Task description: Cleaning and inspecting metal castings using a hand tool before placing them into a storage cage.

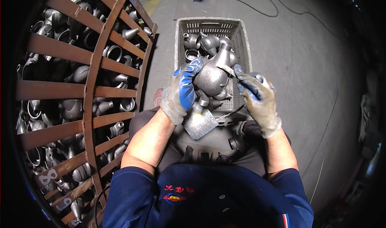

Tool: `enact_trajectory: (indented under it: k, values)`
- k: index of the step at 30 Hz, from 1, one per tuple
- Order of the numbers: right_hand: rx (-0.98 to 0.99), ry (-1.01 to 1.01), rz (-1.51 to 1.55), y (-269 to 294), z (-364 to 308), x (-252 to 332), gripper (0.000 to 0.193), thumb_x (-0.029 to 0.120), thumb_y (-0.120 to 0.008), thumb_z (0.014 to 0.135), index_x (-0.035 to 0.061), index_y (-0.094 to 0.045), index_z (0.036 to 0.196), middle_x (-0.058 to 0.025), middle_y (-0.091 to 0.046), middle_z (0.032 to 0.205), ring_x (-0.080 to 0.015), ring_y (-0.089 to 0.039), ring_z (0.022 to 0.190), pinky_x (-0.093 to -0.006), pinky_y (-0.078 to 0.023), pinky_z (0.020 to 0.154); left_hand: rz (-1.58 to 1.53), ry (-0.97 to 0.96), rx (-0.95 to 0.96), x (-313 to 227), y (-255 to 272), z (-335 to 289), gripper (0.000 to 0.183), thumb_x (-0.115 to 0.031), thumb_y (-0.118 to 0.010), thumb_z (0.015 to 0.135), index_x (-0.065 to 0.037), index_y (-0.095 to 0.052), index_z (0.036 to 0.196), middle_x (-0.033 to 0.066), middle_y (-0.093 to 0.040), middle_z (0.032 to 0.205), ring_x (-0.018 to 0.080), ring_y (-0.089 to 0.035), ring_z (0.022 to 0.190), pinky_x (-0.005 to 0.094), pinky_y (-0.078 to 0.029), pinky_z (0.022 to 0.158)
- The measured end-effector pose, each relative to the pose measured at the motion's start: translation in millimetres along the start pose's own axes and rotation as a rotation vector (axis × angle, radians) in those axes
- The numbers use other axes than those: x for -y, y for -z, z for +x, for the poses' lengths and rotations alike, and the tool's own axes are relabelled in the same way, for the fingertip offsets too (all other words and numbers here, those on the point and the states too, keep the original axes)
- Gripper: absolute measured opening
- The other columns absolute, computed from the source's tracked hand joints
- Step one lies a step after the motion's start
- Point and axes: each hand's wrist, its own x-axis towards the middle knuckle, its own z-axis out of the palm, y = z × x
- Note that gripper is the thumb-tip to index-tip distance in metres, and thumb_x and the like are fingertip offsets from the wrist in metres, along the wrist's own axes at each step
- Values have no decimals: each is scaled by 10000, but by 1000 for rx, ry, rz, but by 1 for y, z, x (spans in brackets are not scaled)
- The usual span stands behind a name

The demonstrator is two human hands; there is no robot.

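Observation:
A bulbous grey metal casting [209,80] with a ridged neck at its upper right is held over a crate. My left hand [183,89], in a grey knit glove with blue coating, is closed around its left side. My right hand [257,93], gloved the same way, is at the right of the casting with fingers curled. Its fingertips come up to a thin edge sticking out of the casting; whether they pinch something there is hidden. Under the casting, between my knees, a shiny flat metal plate [200,123] is tilted.
The grey plastic crate [246,47] in front of me contains several similar castings [210,43]. At the left stands a large rusty slatted metal bin [90,92] full of castings. Black cable [257,13] runs across the grey floor [297,67] beyond the crate.

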Motion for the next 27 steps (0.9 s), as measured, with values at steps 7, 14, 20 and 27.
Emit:
enact_trajectory:
  k: [7, 14, 20, 27]
  values:
    - [52, 112, -477, 4, -6, -6, 408, 74, -667, 653, 195, -625, 1040, -77, -571, 1015, -279, -561, 945, -386, -496, 737, -243, 58, -11, 6, 0, 1, 381, -279, -390, 947, 15, -527, 1147, 115, -603, 1031, 152, -614, 903, 276, -503, 806]
    - [72, -33, -240, 7, 1, 4, 292, 2, -598, 719, 54, -641, 1003, -131, -630, 910, -274, -610, 815, -330, -476, 745, -77, 11, 0, -6, -1, -3, 371, -278, -405, 945, 10, -527, 1145, 112, -606, 1021, 151, -616, 894, 276, -512, 790]
    - [131, -84, -163, 5, 0, 7, 287, 3, -593, 730, 40, -639, 1010, -132, -635, 918, -249, -614, 822, -312, -481, 738, 66, -84, -49, -7, 0, -4, 347, -282, -447, 934, 0, -558, 1102, 96, -618, 989, 131, -620, 854, 264, -515, 761]
    - [254, -114, -50, 15, 2, 5, 321, 24, -601, 736, 88, -640, 1048, -95, -640, 915, -246, -614, 829, -318, -487, 747, 347, -148, -27, -9, 4, -5, 373, -237, -371, 946, 39, -563, 1108, 123, -623, 1016, 157, -603, 918, 288, -469, 837]
